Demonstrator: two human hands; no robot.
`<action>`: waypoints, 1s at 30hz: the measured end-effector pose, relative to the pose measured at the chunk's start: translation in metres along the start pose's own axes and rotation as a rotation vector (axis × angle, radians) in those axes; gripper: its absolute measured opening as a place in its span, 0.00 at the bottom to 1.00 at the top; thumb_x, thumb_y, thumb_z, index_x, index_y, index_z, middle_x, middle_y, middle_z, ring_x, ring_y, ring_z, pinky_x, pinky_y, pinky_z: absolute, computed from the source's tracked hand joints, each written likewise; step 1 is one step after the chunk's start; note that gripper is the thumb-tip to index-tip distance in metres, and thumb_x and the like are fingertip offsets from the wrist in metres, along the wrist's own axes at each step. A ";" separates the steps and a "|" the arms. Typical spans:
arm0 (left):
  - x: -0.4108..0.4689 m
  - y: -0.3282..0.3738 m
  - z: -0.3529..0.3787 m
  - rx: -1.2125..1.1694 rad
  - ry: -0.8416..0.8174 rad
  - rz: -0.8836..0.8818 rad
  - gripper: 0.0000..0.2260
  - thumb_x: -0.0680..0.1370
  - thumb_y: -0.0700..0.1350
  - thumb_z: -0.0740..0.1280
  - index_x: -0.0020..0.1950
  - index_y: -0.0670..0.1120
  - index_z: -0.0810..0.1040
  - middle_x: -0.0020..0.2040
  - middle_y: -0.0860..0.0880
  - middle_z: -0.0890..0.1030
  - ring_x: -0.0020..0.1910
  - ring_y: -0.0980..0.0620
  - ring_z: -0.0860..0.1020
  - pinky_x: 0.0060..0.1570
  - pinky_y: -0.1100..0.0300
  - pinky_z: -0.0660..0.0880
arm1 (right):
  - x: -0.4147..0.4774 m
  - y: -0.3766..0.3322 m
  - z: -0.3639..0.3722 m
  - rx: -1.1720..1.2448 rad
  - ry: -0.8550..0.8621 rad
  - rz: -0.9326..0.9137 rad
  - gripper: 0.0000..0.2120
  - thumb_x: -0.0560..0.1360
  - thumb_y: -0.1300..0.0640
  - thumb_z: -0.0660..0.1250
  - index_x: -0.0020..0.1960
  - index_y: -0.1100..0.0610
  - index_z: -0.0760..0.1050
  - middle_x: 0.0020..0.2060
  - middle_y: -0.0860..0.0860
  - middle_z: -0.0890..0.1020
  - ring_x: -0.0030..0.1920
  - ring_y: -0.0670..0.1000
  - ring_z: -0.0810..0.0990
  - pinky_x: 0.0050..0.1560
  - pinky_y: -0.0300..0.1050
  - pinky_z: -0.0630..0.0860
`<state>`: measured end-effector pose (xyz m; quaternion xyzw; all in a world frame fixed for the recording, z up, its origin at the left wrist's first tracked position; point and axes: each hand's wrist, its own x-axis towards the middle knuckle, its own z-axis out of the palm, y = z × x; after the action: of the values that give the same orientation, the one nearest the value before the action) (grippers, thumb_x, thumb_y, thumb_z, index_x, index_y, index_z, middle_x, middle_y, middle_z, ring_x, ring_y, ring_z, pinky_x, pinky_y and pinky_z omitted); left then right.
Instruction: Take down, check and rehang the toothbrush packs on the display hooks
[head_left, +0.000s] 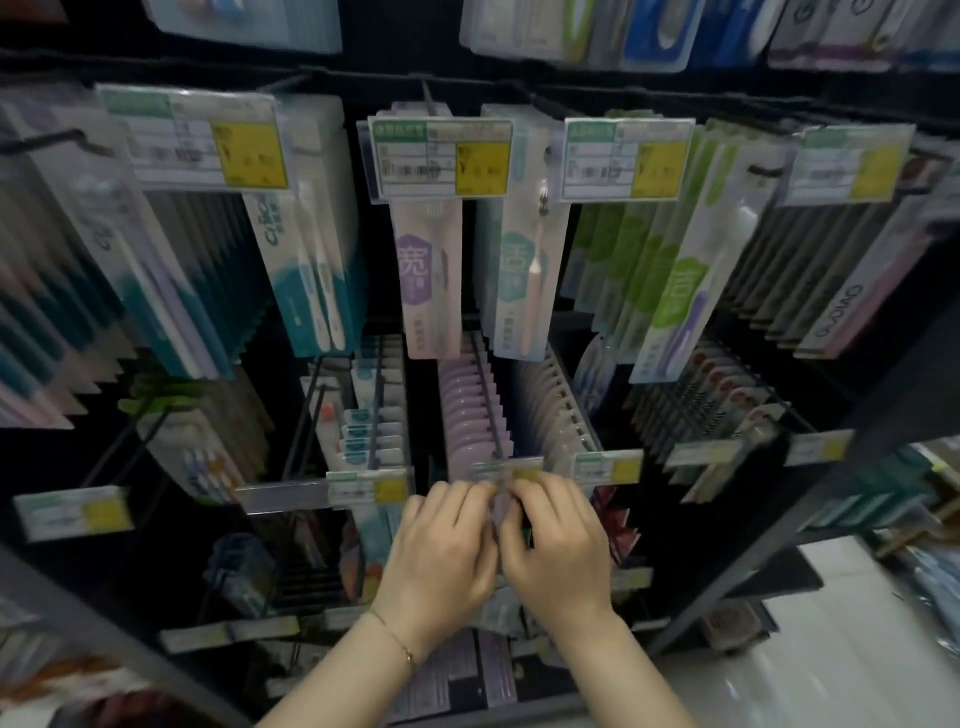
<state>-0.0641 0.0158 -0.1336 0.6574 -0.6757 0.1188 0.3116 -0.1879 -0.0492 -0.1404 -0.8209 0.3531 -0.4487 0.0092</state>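
As both hands meet at the front end of a display hook (491, 415), a person pinches a lilac toothbrush pack (501, 509) between them. The left hand (441, 545) and right hand (556, 540) curl on either edge of it, fingertips nearly touching. Just above the grip sits the hook's price tag (508, 469) (green and yellow, its print too blurred to read). Behind that, a row of lilac packs (467, 410) hangs on the same hook. Higher above the grip hang a purple-labelled pack (428, 270) and a teal-labelled pack (522, 280). Below the grip, a thin bracelet (400, 644) circles the left wrist.
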 end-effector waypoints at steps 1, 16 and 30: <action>-0.006 -0.001 0.006 -0.004 -0.009 0.001 0.13 0.75 0.47 0.62 0.58 0.48 0.73 0.45 0.53 0.76 0.42 0.52 0.74 0.40 0.58 0.68 | -0.008 0.002 0.001 -0.002 -0.002 0.002 0.09 0.76 0.59 0.62 0.47 0.59 0.80 0.43 0.52 0.81 0.45 0.52 0.80 0.46 0.46 0.78; -0.046 -0.031 0.086 -0.340 -0.256 -0.409 0.28 0.80 0.52 0.58 0.77 0.49 0.53 0.74 0.53 0.61 0.74 0.58 0.60 0.72 0.57 0.62 | -0.076 0.033 0.077 0.143 -0.357 0.366 0.29 0.77 0.50 0.57 0.77 0.52 0.57 0.75 0.46 0.60 0.74 0.44 0.57 0.70 0.40 0.59; -0.020 -0.029 0.106 -0.723 -0.238 -0.661 0.33 0.77 0.62 0.51 0.66 0.68 0.24 0.70 0.70 0.33 0.75 0.65 0.37 0.77 0.53 0.45 | -0.053 0.034 0.112 0.376 -0.558 0.603 0.27 0.83 0.46 0.49 0.78 0.42 0.40 0.77 0.37 0.45 0.75 0.35 0.42 0.68 0.28 0.39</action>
<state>-0.0657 -0.0317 -0.2350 0.6952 -0.4600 -0.3038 0.4613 -0.1427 -0.0770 -0.2570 -0.7548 0.4731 -0.2440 0.3833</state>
